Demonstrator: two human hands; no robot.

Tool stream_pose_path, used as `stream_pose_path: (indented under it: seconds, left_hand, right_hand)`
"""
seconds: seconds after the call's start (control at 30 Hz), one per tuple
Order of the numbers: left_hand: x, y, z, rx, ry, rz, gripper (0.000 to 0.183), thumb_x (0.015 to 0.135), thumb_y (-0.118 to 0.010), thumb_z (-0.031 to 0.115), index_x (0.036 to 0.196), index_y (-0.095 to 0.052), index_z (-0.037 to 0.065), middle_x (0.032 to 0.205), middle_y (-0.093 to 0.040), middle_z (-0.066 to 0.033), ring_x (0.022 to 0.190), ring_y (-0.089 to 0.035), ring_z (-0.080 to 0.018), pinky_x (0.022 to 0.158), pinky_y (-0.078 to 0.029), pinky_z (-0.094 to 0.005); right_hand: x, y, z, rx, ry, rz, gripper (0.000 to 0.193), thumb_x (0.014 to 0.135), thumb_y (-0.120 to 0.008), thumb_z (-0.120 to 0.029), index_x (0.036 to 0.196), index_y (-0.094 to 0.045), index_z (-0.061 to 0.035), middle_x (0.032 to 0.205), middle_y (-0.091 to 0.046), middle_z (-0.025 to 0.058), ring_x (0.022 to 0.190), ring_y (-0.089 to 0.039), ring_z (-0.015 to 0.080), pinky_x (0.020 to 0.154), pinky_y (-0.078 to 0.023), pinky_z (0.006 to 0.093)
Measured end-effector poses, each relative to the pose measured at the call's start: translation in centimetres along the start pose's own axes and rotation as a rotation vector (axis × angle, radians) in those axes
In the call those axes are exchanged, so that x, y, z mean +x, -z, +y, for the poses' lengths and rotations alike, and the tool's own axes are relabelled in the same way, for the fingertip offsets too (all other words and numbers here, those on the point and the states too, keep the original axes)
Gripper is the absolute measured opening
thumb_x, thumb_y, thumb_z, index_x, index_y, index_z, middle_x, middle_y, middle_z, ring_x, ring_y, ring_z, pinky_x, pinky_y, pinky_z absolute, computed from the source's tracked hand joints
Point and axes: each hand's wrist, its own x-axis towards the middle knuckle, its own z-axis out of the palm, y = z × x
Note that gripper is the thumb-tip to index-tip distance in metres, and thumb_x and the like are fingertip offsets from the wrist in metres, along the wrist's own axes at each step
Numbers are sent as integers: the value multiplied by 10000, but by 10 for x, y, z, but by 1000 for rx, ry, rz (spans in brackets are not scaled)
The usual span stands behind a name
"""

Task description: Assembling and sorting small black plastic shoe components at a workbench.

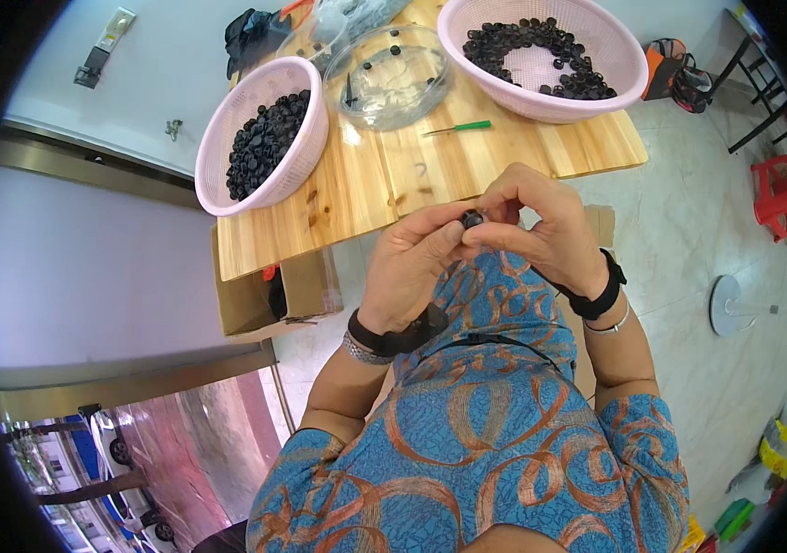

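A small black part (pixel 473 218) is pinched near the edge of the table (pixel 379 189)
Steadying it with the left hand (pixel 404 263) while the right hand (pixel 555 226) works gently should keep it from slipping; thumb and fingers of each hand close narrowly on it from either side, right wrist bent inward, forearms converging toward it from below

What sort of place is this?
Probably a small workshop in a street-side room: a wooden table holds pink baskets of small black parts, and cars show outside at lower left.
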Motion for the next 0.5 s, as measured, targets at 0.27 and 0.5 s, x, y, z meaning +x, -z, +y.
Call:
stream_pose_path:
  seconds: [0.27, 0.5]
  left_hand:
    - [-4, 1, 1, 41, 7, -45, 254, 880, -529, 80, 1114, -545, -18, 974, -612, -85, 810, -602, -119, 716, -508, -222]
    - [-10, 9, -2, 91, 5, -66, 222, 872, -519, 47, 1080, -546, -25, 996, -612, -116, 848, -614, -153, 729, -529, -278]
  right_hand:
    - [4, 8, 4, -67, -21, -170, 291, 684, -758, -215, 747, -536, -37, 646, -503, 20, 548, -455, 96, 488, -377, 219]
    - [5, 9, 5, -47, -8, -330, 320, 695, -741, -253, 696, -493, -51, 642, -475, 18, 533, -425, 114, 469, -334, 242]
